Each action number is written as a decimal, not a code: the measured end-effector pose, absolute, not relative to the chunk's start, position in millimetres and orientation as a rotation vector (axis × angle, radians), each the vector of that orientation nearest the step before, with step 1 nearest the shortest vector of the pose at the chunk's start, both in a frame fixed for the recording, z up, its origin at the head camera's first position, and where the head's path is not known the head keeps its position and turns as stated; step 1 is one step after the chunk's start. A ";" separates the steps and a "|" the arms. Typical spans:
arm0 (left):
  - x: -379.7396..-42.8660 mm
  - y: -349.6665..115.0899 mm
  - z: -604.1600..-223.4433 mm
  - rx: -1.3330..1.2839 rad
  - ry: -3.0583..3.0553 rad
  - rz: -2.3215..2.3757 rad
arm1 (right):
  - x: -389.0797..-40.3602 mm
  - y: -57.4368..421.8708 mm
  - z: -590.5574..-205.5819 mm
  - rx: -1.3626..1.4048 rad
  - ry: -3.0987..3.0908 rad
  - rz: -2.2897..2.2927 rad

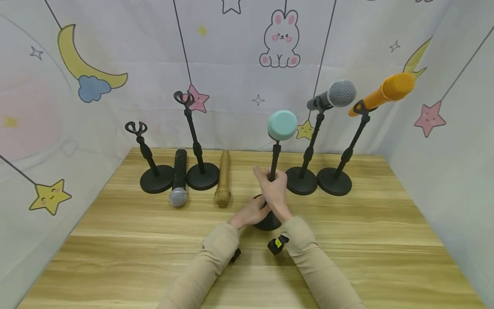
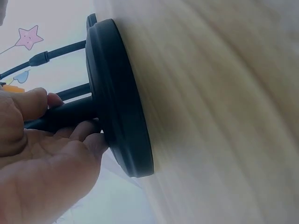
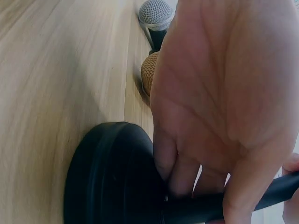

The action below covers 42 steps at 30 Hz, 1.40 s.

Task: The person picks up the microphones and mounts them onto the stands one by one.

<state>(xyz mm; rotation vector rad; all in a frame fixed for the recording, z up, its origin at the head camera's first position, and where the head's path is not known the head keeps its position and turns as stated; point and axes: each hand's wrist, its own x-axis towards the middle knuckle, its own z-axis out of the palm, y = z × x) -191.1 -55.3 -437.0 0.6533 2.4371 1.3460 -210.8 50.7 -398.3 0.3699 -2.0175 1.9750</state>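
Note:
A black microphone stand (image 1: 269, 223) rises between my hands, its round base on the table. Clipped at its top is a mint-green microphone (image 1: 282, 125), head towards me and body mostly hidden behind it. My right hand (image 1: 275, 191) grips the pole partway up. Lower down, just over the base, my left hand (image 1: 251, 213) holds the same pole. In the left wrist view, fingers of the left hand (image 2: 56, 172) bend round the pole close to the base (image 2: 117, 102). The right wrist view shows a palm and fingers against the pole beside the base (image 3: 114, 172).
To the right, a grey microphone (image 1: 341, 93) and an orange one (image 1: 397, 87) sit on stands. On the left are two bare stands (image 1: 156, 179) (image 1: 202, 176), with a black microphone (image 1: 179, 171) and a gold one (image 1: 224, 178) lying beside them. A patterned curtain (image 1: 231, 56) backs the table.

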 end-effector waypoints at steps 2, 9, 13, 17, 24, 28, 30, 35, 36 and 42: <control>-191.0 -55.2 -436.0 0.651 2.434 1.345 | -208.8 50.7 -393.4 0.389 -2.020 1.977; -191.3 -54.7 -434.0 0.644 2.418 1.352 | -205.7 54.4 -382.5 0.484 -2.051 1.997; -191.9 -53.7 -434.6 0.656 2.397 1.371 | -216.8 60.7 -392.8 0.569 -2.087 2.071; -192.3 -53.0 -434.7 0.649 2.419 1.355 | -225.2 67.5 -398.6 0.687 -2.108 2.185; -192.8 -53.5 -435.4 0.639 2.429 1.337 | -223.0 72.2 -402.7 0.810 -2.061 2.205; -192.9 -54.0 -436.0 0.646 2.411 1.354 | -214.9 74.2 -408.2 0.737 -2.082 2.045; -193.2 -53.9 -435.9 0.643 2.401 1.360 | -210.4 75.6 -410.4 0.659 -2.080 1.970; -193.8 -53.4 -436.4 0.638 2.402 1.343 | -196.2 76.9 -406.7 0.465 -2.018 1.910; -193.7 -53.3 -436.3 0.639 2.402 1.341 | -193.0 76.9 -404.3 0.449 -2.004 1.898; -194.0 -52.1 -436.3 0.636 2.382 1.362 | -185.5 78.7 -400.6 0.496 -1.929 1.841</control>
